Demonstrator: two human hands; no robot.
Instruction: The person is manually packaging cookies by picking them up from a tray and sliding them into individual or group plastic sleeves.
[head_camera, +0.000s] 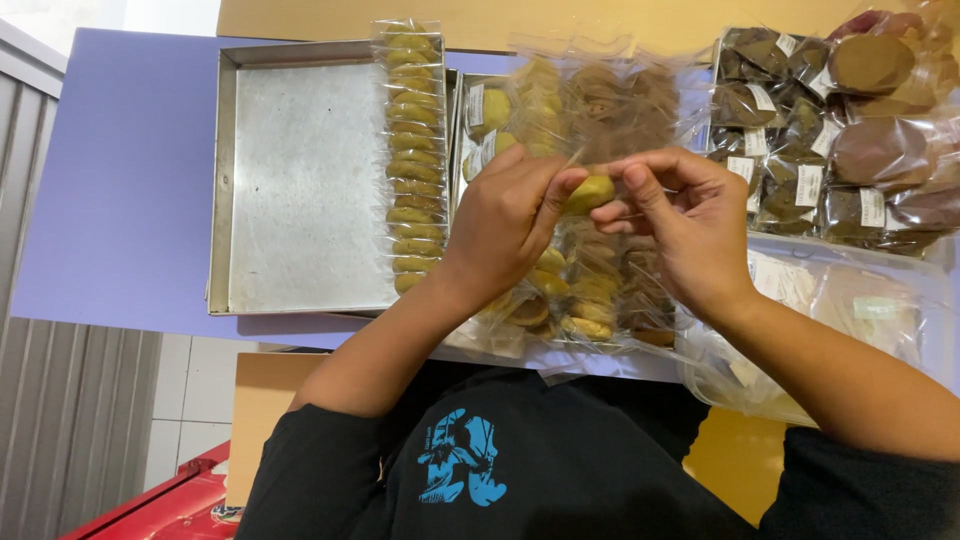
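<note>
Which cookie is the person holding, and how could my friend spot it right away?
Find the big silver tray on the purple table, then look just right of it to where both hands meet. The left hand and the right hand pinch one yellow-green cookie in clear wrap. Unlike the cookies lying in rows, it is lifted up between fingers.

Bright, even light falls from above, with soft shadows. Glare whitens the metal tray (300, 180) and the clear wrappers (880, 300) on the right. Focus is sharp, and the edges bend slightly.
</note>
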